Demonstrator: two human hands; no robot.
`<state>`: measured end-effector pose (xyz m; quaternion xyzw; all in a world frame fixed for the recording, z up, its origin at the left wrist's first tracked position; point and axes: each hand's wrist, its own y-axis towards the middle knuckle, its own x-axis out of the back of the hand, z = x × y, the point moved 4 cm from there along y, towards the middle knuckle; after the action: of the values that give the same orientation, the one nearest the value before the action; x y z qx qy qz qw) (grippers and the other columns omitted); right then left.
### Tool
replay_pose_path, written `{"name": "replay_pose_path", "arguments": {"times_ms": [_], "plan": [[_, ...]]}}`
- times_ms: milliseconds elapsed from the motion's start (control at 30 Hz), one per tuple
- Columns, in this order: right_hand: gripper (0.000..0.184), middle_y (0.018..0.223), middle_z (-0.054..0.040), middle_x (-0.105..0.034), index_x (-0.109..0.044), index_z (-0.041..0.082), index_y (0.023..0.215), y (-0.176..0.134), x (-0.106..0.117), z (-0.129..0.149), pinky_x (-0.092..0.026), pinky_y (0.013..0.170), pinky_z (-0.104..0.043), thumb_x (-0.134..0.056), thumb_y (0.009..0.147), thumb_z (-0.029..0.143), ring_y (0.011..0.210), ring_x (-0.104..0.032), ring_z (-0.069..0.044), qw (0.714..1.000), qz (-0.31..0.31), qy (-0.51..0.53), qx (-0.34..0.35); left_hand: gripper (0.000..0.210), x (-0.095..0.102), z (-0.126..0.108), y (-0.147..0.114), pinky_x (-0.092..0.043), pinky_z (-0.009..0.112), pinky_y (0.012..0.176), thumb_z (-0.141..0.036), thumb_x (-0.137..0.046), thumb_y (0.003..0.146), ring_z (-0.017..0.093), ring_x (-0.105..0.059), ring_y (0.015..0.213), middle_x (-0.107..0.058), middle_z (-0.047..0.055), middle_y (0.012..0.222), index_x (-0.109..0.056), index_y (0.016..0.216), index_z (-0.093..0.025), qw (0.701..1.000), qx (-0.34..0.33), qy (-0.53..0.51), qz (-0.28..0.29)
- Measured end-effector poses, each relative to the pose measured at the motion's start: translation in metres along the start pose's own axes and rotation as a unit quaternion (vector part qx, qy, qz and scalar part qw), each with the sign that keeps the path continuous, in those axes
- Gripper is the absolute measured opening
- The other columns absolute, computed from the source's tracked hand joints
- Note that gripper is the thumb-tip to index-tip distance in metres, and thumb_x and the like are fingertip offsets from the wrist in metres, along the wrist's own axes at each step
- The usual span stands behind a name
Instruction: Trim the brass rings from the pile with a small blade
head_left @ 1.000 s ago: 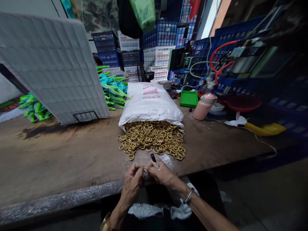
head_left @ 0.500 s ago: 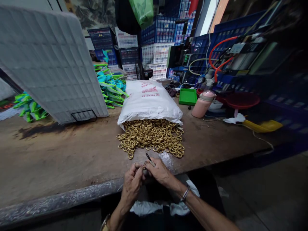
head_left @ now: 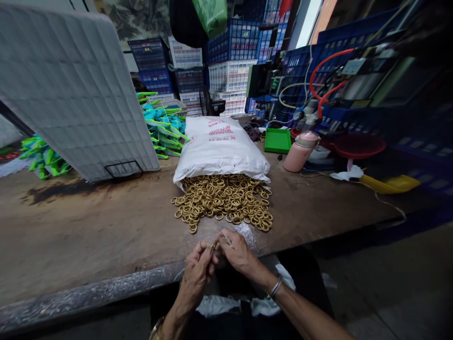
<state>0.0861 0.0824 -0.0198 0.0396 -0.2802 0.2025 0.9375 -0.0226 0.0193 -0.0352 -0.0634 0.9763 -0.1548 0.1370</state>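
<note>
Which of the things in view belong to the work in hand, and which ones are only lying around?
Seemingly in the work:
left hand, pinching a gold-coloured ring
right hand, holding a slim tool
loose ring pile
white sack

Apparently just lying about:
pink bottle
green tray
red dish

I see a brown table (head_left: 88,236) with a dark stain (head_left: 56,191) at left, its near edge covered in a shiny film (head_left: 88,295). Beyond it I note stacked blue crates (head_left: 233,40) and white crates (head_left: 231,78); upper left, a mottled dark panel (head_left: 141,19). Upper right: pale upright strip (head_left: 305,28) beside an orange-brown strip (head_left: 323,21). Grey floor (head_left: 382,283) lower right, heavily shadowed. Light dim, uneven.
</note>
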Motion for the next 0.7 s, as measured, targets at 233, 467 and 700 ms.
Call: {"name": "replay_pose_path", "arguments": {"times_ms": [233, 467, 700], "plan": [[0.021, 0.065, 0.0004, -0.054, -0.051, 0.018, 0.085, -0.017, -0.006, 0.0, -0.023, 0.055, -0.024, -0.041, 0.068, 0.009, 0.059, -0.043, -0.012, 0.976, 0.049, -0.19, 0.097, 0.033, 0.002, -0.001, 0.002, -0.022, 0.016, 0.038, -0.049, -0.058, 0.07, 0.004, -0.036, 0.038, -0.052, -0.005, 0.055, -0.047, 0.077, -0.018, 1.0, -0.001, -0.012, -0.026], [0.03, 0.073, -0.0026, -0.057, -0.05, 0.017, 0.094, -0.016, -0.009, -0.009, -0.025, 0.058, -0.025, -0.04, 0.067, 0.009, 0.066, -0.048, -0.015, 0.958, 0.032, -0.263, 0.106, 0.033, 0.004, -0.002, -0.002, -0.023, 0.015, 0.036, -0.049, -0.059, 0.069, 0.003, -0.034, 0.036, -0.051, -0.006, 0.051, -0.048, 0.073, -0.018, 0.998, -0.015, 0.028, -0.048], [0.026, 0.076, -0.0034, -0.061, -0.05, 0.018, 0.092, 0.004, 0.021, -0.019, -0.025, 0.058, -0.024, -0.042, 0.069, 0.008, 0.068, -0.053, -0.015, 0.948, -0.058, -0.313, 0.017, 0.031, 0.0, -0.008, -0.013, -0.021, 0.015, 0.033, -0.048, -0.061, 0.068, 0.003, -0.032, 0.034, -0.053, -0.006, 0.053, -0.051, 0.07, -0.018, 0.997, 0.04, -0.07, -0.009]]}}
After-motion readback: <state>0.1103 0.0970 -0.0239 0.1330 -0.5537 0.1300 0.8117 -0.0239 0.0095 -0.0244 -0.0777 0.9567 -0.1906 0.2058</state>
